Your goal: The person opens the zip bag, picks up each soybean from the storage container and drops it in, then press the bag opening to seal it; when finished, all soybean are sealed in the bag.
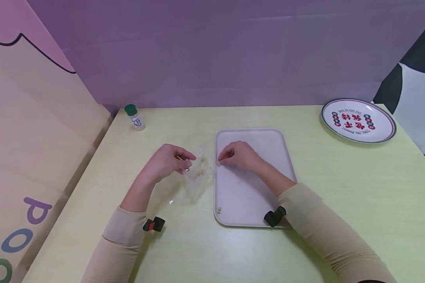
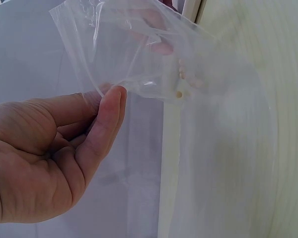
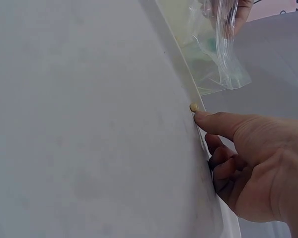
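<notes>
My left hand [image 1: 171,158] pinches a clear plastic zip bag [image 1: 200,167] between thumb and fingers. Small, round, pale-yellow soybeans [image 2: 179,94] show through the film. Over the left rim of a pale rectangular tray [image 1: 249,135] is my right hand [image 1: 240,155], its fingertips drawn together. In the right wrist view, the thumb tip touches or nearly touches a soybean [image 3: 194,107] by the tray's edge, while the other fingers curl below. Whether those fingers grip a bean is hidden. More soybeans [image 1: 218,210] lie in the tray's near left corner.
A small green-capped bottle [image 1: 135,118] stands at the back left of the table [image 1: 184,251]. Toward the back right lies an oval white plate [image 1: 359,120] with red lettering and a dark rim. A purple backdrop [image 1: 216,55] hangs behind the table.
</notes>
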Action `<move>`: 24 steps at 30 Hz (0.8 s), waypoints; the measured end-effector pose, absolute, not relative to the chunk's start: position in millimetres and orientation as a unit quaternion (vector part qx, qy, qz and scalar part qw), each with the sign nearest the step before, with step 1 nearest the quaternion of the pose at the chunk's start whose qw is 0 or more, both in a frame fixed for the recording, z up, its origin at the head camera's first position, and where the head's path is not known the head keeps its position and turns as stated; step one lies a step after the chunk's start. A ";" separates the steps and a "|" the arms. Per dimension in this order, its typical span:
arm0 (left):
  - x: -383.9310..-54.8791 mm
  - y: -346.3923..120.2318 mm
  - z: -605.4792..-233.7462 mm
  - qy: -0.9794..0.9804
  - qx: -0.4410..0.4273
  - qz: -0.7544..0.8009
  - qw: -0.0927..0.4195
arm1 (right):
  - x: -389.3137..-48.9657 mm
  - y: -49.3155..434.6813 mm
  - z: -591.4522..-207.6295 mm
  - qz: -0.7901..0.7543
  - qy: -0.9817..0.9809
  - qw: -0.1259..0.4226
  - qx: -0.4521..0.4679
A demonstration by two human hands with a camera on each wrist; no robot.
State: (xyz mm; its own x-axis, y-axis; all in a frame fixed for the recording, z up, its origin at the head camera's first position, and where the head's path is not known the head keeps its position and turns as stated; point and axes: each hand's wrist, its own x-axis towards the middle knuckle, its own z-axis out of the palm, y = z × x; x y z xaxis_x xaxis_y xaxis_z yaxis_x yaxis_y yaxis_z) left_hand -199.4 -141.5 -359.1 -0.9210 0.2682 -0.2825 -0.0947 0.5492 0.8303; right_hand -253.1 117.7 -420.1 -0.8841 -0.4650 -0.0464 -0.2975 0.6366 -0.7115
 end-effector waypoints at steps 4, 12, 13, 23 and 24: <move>-199.0 -141.1 -359.5 0.860 0.050 0.471 0.191 | -252.5 117.5 -419.6 -0.363 0.900 0.115 -0.213; -198.6 -140.9 -360.3 0.859 0.051 0.471 0.194 | -250.9 117.5 -419.0 -0.354 0.904 0.119 -0.206; -198.5 -140.9 -360.3 0.859 0.051 0.471 0.194 | -250.7 117.4 -418.8 -0.354 0.905 0.119 -0.206; -198.4 -141.1 -360.3 0.859 0.053 0.471 0.192 | -250.3 117.6 -419.7 -0.367 0.901 0.113 -0.203; -198.3 -141.2 -360.4 0.859 0.053 0.472 0.192 | -250.3 117.7 -419.7 -0.370 0.900 0.113 -0.201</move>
